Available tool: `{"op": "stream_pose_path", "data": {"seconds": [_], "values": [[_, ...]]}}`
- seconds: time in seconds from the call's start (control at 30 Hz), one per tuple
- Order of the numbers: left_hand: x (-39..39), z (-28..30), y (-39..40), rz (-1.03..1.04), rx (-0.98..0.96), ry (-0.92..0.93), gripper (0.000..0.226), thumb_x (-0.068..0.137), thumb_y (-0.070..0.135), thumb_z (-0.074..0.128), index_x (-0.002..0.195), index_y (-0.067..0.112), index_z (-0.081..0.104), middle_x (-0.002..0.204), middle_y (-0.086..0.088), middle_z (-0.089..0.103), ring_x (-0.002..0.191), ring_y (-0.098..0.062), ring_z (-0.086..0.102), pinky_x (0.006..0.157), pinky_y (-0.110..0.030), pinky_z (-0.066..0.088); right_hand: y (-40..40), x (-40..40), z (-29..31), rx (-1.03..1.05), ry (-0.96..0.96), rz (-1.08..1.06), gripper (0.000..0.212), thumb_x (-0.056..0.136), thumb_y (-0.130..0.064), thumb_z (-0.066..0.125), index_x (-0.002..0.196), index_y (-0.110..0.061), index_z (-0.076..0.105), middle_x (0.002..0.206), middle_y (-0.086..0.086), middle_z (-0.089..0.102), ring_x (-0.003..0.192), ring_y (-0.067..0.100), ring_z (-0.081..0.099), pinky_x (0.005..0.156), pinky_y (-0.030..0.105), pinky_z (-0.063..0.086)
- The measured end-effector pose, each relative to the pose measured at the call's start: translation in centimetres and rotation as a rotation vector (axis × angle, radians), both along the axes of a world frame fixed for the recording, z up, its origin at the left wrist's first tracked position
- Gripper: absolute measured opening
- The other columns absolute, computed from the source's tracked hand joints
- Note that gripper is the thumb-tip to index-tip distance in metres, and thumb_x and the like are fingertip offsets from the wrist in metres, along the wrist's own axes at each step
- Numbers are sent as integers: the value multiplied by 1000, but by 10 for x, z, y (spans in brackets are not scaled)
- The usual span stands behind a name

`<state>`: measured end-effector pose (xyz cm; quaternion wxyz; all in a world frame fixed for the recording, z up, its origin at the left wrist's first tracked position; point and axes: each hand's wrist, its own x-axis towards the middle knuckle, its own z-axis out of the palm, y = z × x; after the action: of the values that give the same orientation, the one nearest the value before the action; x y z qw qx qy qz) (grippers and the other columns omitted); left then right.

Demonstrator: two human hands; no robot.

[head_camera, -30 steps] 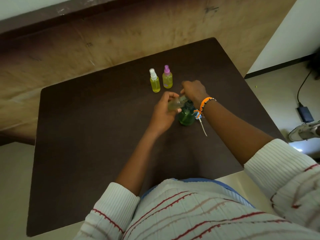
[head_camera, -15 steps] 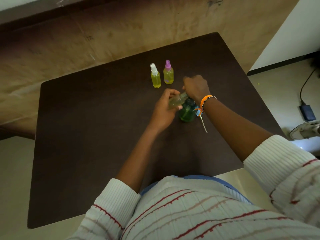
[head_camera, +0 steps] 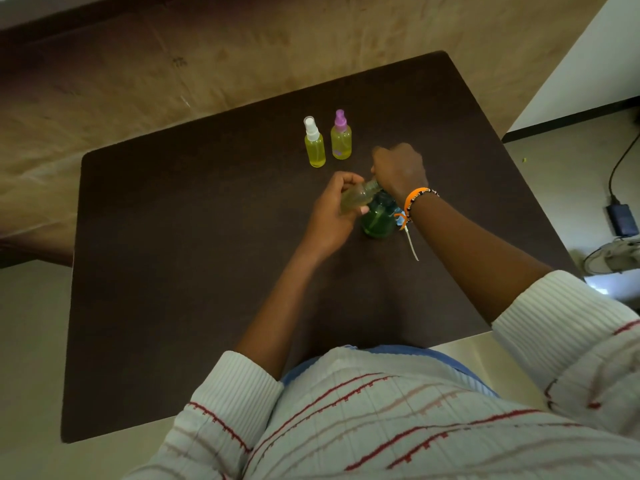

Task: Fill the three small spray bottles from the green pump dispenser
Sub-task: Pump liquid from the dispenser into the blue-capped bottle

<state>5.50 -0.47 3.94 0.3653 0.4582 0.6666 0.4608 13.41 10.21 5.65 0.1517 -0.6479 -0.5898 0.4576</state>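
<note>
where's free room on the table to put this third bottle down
Bare tabletop left of the left hand, and the near strip before the sleeves. Crowded: both hands at the green dispenser, and the two capped bottles behind.

Two capped spray bottles (head_camera: 327,140) just beyond the hands (head_camera: 363,195); open table (head_camera: 180,271) leftward.

I have only one view, from the camera on the person's head, looking steeply down and forward. It sits close above the dark table (head_camera: 173,271) and shows the whole tabletop, both forearms, and some floor around.
</note>
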Motion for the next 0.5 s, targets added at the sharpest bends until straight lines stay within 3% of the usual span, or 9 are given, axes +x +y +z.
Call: {"op": "stream_pose_path", "data": {"seconds": [0.13, 0.3, 0.4, 0.5], "values": [[-3, 4, -1, -14, 10, 7, 37, 75, -8, 65, 101, 14, 50, 93, 8, 55, 84, -1, 52, 75, -13, 42, 2, -1, 4, -75, 30, 61, 60, 68, -40, 42, 111, -6, 68, 114, 14, 67, 102, 33, 63, 85, 35, 49], [-6, 4, -1, -28, 11, 49, 37, 74, -1, 66, 102, 18, 51, 92, 16, 56, 88, -1, 54, 92, -38, 43, 0, -2, 5, -108, 44, 73, 54, 74, -39, 47, 109, -5, 69, 112, 14, 68, 100, 33, 63, 81, 35, 49], [-4, 0, -1, -32, 10, 40, 36, 75, -3, 65, 103, 14, 50, 92, 16, 54, 85, 3, 53, 86, -29, 43, -3, 0, 7, -47, 30, 1, 60, 66, -41, 42, 107, -8, 70, 112, 12, 68, 101, 33, 62, 81, 33, 45], [-3, -3, -2, -34, 14, 30, 36, 74, -2, 64, 102, 15, 49, 92, 15, 54, 83, 6, 52, 81, -24, 42, -3, 0, 4, -25, -17, -13, 51, 74, -39, 45, 110, -11, 69, 115, 10, 67, 104, 33, 61, 81, 33, 43]]}}
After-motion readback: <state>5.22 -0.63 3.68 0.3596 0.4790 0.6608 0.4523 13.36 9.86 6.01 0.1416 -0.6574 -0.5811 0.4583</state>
